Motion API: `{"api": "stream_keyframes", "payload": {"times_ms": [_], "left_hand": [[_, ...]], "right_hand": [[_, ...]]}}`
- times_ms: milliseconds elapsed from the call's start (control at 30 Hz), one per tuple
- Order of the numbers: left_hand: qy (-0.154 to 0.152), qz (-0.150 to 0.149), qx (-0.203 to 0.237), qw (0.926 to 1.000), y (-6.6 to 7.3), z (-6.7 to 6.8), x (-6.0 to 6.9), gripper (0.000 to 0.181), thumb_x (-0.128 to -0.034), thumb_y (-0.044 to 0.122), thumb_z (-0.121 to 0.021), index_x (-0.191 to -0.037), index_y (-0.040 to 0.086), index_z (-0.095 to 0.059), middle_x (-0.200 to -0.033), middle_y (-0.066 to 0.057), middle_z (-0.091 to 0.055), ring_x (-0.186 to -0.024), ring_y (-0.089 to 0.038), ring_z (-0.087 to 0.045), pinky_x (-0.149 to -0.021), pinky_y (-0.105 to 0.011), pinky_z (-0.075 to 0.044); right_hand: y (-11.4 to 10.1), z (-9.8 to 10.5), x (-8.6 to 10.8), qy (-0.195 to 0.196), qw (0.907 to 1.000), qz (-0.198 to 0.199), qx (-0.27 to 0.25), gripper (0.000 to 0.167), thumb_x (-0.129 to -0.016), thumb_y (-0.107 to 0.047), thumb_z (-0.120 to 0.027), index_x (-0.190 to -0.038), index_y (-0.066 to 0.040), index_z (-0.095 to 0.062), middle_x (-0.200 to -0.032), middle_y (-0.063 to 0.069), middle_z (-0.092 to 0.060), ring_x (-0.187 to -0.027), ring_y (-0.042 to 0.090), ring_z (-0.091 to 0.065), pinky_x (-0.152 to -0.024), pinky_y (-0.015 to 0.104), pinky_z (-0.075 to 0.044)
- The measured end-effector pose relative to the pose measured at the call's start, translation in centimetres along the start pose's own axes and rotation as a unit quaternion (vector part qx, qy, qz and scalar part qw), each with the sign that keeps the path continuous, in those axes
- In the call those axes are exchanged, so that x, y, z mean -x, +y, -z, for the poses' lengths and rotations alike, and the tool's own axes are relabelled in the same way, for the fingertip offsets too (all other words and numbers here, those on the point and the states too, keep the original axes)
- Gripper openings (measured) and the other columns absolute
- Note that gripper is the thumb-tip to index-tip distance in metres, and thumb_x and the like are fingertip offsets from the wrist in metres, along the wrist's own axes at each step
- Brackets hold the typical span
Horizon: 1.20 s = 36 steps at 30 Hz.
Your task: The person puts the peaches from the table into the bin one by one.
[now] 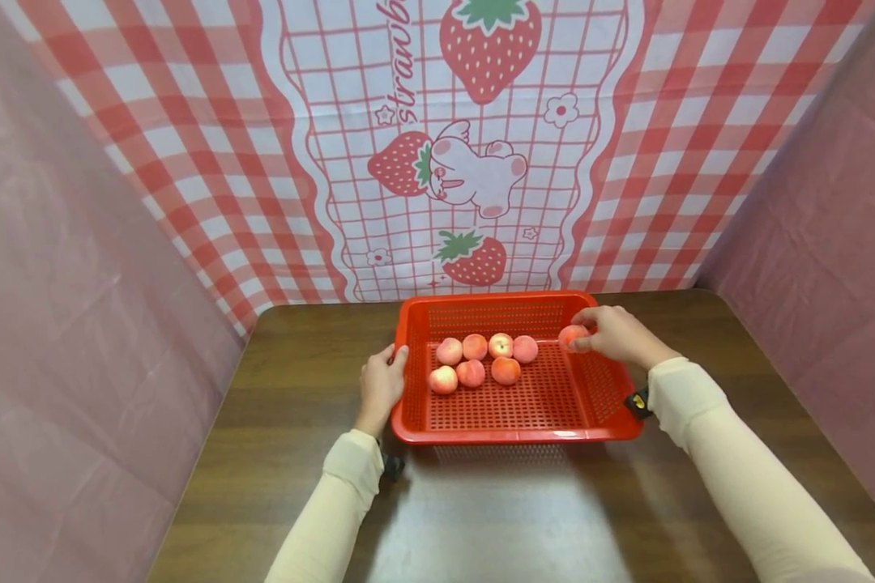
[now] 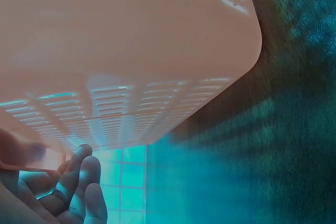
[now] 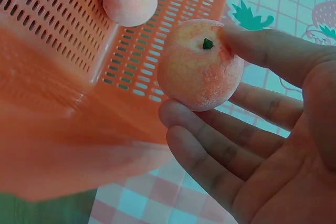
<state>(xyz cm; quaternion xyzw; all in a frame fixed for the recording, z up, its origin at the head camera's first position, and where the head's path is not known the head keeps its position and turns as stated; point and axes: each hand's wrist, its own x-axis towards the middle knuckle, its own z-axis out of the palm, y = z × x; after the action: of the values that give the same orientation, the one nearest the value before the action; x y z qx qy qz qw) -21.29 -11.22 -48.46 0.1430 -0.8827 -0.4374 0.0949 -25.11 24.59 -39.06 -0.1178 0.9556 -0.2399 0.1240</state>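
A red perforated plastic basket [image 1: 510, 436] stands on the table, with several peaches [image 1: 505, 371] inside in two rough rows toward its left half. At the basket's left side my left hand [image 1: 382, 382] grips the rim, thumb on top and the other fingers [image 2: 90, 174] against the outer side. My right hand [image 1: 621, 335] holds a peach [image 3: 199, 65] over the basket's right end, pinched between thumb and fingertips. A small green stem spot shows on that peach. In the right wrist view, two other peaches [image 3: 130, 1] lie beyond it in the basket.
The brown wooden table [image 1: 277, 421] reaches out on both sides of the basket. Behind it hangs a checked cloth [image 1: 481, 162] with strawberry prints, close to the basket's back. Pink cloth walls [image 1: 95, 324] stand at left and right.
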Motion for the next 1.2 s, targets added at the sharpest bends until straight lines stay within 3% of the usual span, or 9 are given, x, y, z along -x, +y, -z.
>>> {"api": "stream_keyframes", "payload": {"times_ms": [367,633,900,1200], "left_hand": [[0.008,-0.007,0.002,0.9999,0.0,0.0,-0.2,0.039,-0.0955,0.037,-0.058,-0.124,0.012,-0.068,-0.118,-0.016,-0.070,-0.109,-0.039,-0.065,-0.093,-0.051,-0.048],[0.008,-0.009,0.000,0.9999,0.0,0.1,0.0,0.038,-0.0953,0.035,-0.059,-0.123,0.012,-0.069,-0.116,-0.017,-0.070,-0.107,-0.040,-0.065,-0.091,-0.052,-0.048],[0.010,-0.007,0.006,0.9999,0.0,-0.1,0.0,0.038,-0.0948,0.035,-0.060,-0.123,0.011,-0.069,-0.117,-0.017,-0.070,-0.108,-0.040,-0.065,-0.092,-0.052,-0.048],[0.008,0.000,0.002,1.0000,0.0,-0.1,0.0,0.040,-0.0952,0.038,-0.058,-0.124,0.012,-0.068,-0.117,-0.016,-0.070,-0.108,-0.039,-0.065,-0.091,-0.051,-0.049]], "right_hand": [[-0.9,-1.1,-1.3,-0.009,0.9997,0.016,0.016,0.045,-0.084,-0.021,-0.075,-0.121,0.002,-0.063,-0.118,0.022,-0.066,-0.099,0.031,-0.062,-0.089,0.052,-0.053],[-0.5,-2.1,-2.2,-0.024,0.9993,0.012,0.025,0.044,-0.084,-0.023,-0.075,-0.121,-0.001,-0.064,-0.117,0.019,-0.067,-0.097,0.028,-0.062,-0.088,0.049,-0.053],[-0.2,-3.1,-2.6,-0.020,0.9971,0.051,0.053,0.038,-0.082,-0.019,-0.076,-0.114,0.000,-0.069,-0.108,0.017,-0.071,-0.088,0.025,-0.061,-0.084,0.045,-0.052],[-0.2,-4.0,-3.1,-0.054,0.9959,0.038,0.062,0.043,-0.082,-0.015,-0.076,-0.119,0.003,-0.065,-0.106,0.016,-0.069,-0.081,0.023,-0.056,-0.078,0.039,-0.051]]}}
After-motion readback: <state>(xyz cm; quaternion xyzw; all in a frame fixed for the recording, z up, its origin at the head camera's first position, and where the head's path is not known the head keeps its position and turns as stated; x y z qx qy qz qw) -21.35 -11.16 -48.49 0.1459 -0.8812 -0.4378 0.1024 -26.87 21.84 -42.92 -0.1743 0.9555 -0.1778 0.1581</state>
